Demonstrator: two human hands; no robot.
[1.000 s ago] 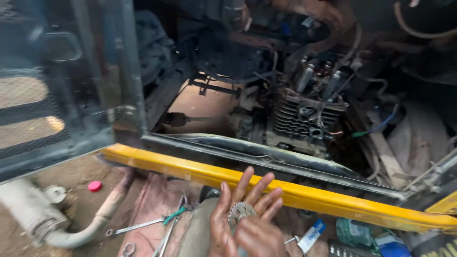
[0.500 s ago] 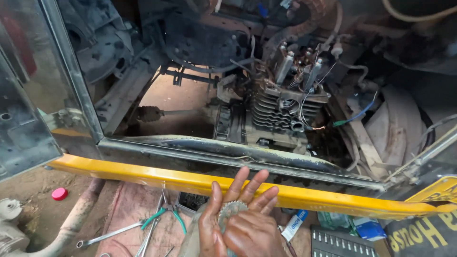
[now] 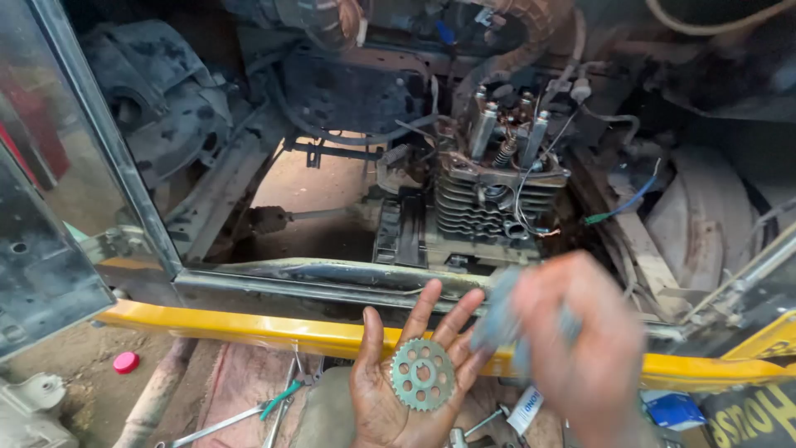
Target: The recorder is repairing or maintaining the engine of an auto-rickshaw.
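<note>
A small toothed metal sprocket [image 3: 423,374] lies flat on the palm of my left hand [image 3: 377,390], whose fingers are spread upward. My right hand [image 3: 580,348] is blurred just to the right of it, closed on a bluish-grey cloth [image 3: 497,319] held beside the sprocket. Beyond both hands sits a finned engine cylinder [image 3: 489,203] with exposed valve springs and loose wires, inside an opened vehicle body.
A yellow frame bar [image 3: 274,330] runs across below the engine bay. On the ground lie pliers with green handles [image 3: 278,400], a wrench [image 3: 207,429], a pink cap [image 3: 126,362] and a grey pipe [image 3: 157,398]. A metal door panel [image 3: 50,249] stands at left.
The view has moved closer and shifted left. My right hand, earlier over the left palm, has lifted to the right with the cloth, which leaves the sprocket uncovered.
</note>
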